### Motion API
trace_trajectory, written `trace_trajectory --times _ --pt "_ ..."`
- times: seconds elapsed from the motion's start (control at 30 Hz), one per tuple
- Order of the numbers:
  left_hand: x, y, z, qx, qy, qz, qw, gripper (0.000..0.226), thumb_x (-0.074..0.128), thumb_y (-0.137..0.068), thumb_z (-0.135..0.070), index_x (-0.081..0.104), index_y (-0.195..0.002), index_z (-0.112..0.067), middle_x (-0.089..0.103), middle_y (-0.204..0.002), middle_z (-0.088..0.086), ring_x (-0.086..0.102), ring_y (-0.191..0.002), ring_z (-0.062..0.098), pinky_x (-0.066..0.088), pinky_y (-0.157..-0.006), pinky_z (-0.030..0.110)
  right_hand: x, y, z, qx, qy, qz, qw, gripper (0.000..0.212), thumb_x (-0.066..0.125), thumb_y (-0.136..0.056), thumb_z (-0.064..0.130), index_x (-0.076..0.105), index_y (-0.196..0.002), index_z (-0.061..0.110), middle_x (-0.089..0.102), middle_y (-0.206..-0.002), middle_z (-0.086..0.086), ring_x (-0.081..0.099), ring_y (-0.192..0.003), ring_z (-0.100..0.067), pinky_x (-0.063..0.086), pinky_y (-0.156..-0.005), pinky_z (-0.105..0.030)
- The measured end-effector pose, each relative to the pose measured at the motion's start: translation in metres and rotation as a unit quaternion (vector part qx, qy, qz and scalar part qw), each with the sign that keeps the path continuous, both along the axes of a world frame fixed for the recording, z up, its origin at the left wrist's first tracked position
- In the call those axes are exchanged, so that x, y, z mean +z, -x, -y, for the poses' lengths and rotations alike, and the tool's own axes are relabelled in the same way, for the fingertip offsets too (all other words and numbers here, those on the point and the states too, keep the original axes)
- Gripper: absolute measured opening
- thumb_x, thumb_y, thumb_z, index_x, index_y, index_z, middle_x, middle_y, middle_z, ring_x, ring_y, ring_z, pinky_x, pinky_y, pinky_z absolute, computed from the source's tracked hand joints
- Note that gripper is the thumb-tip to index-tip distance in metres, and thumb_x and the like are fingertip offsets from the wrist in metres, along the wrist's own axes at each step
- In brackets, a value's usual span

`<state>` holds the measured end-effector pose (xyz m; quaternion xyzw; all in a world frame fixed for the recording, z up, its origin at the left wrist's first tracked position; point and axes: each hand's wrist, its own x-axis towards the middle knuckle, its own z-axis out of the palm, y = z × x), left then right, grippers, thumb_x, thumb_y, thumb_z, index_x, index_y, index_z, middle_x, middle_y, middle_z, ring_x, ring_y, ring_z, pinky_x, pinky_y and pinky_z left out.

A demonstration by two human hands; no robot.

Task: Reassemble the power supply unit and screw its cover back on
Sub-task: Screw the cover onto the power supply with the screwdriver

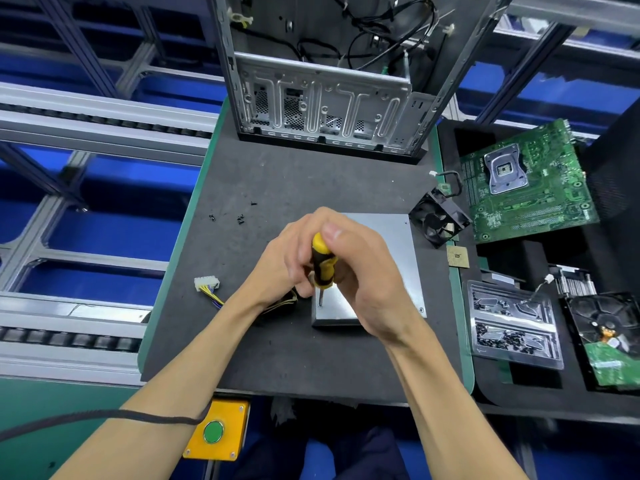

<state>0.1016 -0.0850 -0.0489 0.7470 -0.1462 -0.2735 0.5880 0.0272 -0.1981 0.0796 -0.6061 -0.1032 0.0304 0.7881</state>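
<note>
Both my hands wrap the screwdriver, standing nearly upright, tip down in the near-left corner of the power supply cover, directly below my grip on the mat.

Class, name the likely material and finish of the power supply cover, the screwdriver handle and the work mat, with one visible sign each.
Power supply cover: probably bare sheet metal, grey with soft sheen.
Screwdriver handle: likely moulded plastic or rubber, yellow and black.
Work mat: seemingly foam or rubber, matte black.
</note>
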Motion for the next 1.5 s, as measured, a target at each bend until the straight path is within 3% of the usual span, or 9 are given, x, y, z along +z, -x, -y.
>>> trace_trajectory --times 0.1,0.3,0.43,0.67,0.73,0.83,1.07,1.3,1.5 --pt "0.003 0.001 0.001 0.028 -0.002 0.08 0.996 0.028 0.043 -0.062 -0.034 0.04 -0.088 -0.025 0.04 -0.086 0.004 0.052 -0.069 0.003 0.036 -0.06 -0.003 0.001 0.0 0.005 -0.014 -0.006 -0.008 1.0 0.016 0.045 -0.096 0.025 0.059 -0.088 0.023 0.059 -0.068 0.0 0.049 -0.056 -0.017 0.041 -0.058 -0.021" --pt "0.022 0.006 0.001 0.012 -0.021 0.125 0.992 0.035 0.043 -0.062 -0.042 0.049 -0.08 -0.011 0.049 -0.082 0.007 0.056 -0.073 -0.01 0.038 -0.063 -0.001 0.003 0.002 0.01 -0.026 0.013 -0.002 1.0 0.025 0.047 -0.095 0.025 0.067 -0.082 0.03 0.055 -0.078 -0.008 0.052 -0.065 -0.023 0.038 -0.062 -0.035" --pt "0.035 0.002 -0.001 -0.025 -0.002 0.072 0.997 0.046 0.061 -0.072 -0.022 0.049 -0.099 0.012 0.049 -0.096 0.026 0.051 -0.08 0.018 0.046 -0.068 0.04 0.004 0.003 0.01 -0.034 0.02 -0.012 0.999 0.014 0.052 -0.097 0.027 0.058 -0.085 0.03 0.056 -0.067 0.006 0.045 -0.058 -0.017 0.038 -0.058 -0.024" --pt "0.065 0.019 -0.004 -0.024 -0.042 0.13 0.99 0.041 0.043 -0.076 0.007 0.058 -0.06 -0.027 0.052 -0.056 -0.025 0.049 -0.055 -0.019 0.034 -0.053 -0.004 0.006 0.011 0.011 -0.01 0.029 -0.016 0.999 0.026 0.044 -0.1 0.028 0.066 -0.1 0.015 0.063 -0.085 -0.002 0.057 -0.077 -0.014 0.042 -0.071 -0.021" --pt "0.079 0.023 -0.012 -0.036 -0.041 0.157 0.986 0.049 0.041 -0.081 0.002 0.069 -0.07 -0.036 0.059 -0.064 -0.034 0.051 -0.058 -0.017 0.038 -0.055 -0.001 0.006 0.014 0.012 -0.009 0.023 -0.005 1.0 0.003 0.057 -0.098 0.015 0.054 -0.097 0.015 0.07 -0.088 -0.003 0.064 -0.076 -0.015 0.047 -0.071 -0.019" --pt "0.095 0.018 -0.016 0.024 -0.076 0.165 0.983 0.025 0.049 -0.096 0.003 0.065 -0.116 0.002 0.068 -0.115 0.013 0.067 -0.103 0.022 0.053 -0.089 0.038 0.005 0.016 0.011 -0.025 0.036 -0.008 0.999 0.018 0.06 -0.095 0.006 0.046 -0.098 0.017 0.061 -0.073 0.003 0.049 -0.063 -0.022 0.042 -0.063 -0.026" --pt "0.174 0.041 -0.036 0.092 -0.036 0.287 0.953 0.034 0.06 -0.092 -0.052 0.065 -0.091 -0.019 0.059 -0.069 0.004 0.053 -0.064 0.021 0.045 -0.062 0.032 0.002 0.011 0.016 -0.018 0.065 -0.035 0.997 0.023 0.046 -0.092 0.01 0.063 -0.108 0.013 0.048 -0.084 -0.001 0.043 -0.078 -0.016 0.039 -0.075 -0.022" --pt "0.195 0.058 -0.031 0.006 -0.135 0.39 0.911 0.024 0.081 -0.085 -0.023 0.066 -0.101 -0.012 0.06 -0.073 0.003 0.052 -0.063 0.016 0.048 -0.063 0.031 0.006 0.017 0.016 0.011 0.125 0.001 0.992 0.024 0.045 -0.092 0.001 0.055 -0.098 0.022 0.056 -0.073 0.025 0.05 -0.07 0.004 0.043 -0.074 -0.011" --pt "0.2 0.064 -0.036 -0.07 -0.134 0.398 0.905 0.027 0.066 -0.087 0.007 0.07 -0.107 -0.012 0.064 -0.096 0.003 0.063 -0.086 0.018 0.052 -0.08 0.033 -0.002 0.021 0.029 -0.007 0.237 0.03 0.971 0.014 0.064 -0.097 -0.002 0.067 -0.11 0.003 0.064 -0.107 -0.028 0.056 -0.092 -0.02 0.052 -0.096 -0.033"
